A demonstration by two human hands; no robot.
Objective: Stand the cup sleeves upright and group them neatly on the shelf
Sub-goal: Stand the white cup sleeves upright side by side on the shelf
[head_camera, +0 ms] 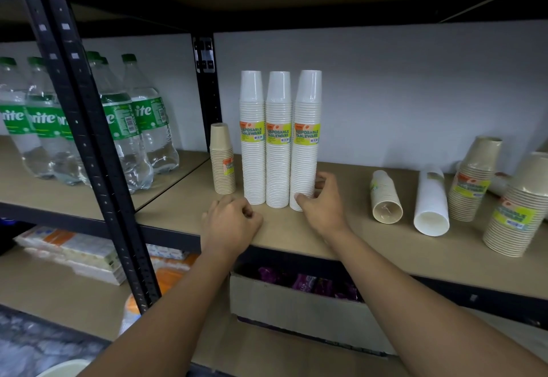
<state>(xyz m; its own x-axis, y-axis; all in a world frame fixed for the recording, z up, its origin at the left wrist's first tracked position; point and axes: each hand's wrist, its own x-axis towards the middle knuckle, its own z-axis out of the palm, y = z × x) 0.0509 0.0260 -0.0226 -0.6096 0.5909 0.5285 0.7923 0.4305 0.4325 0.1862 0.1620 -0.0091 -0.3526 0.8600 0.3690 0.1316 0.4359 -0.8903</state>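
Gently: the right hand (321, 204) has its grip clamped on the third standing sleeve (307, 103), low down. Slide it flush, base flat. The left hand (231, 222) is curled, empty.

I'm watching my right grip (321, 203) holding the base of the rightmost tall white paper-cup stack (307, 151), my left grip (231, 222) resting curled on the tan wooden shelf (296, 228).

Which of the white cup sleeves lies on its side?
The white sleeve farthest right, beside the lying beige sleeve; the other three stand upright.
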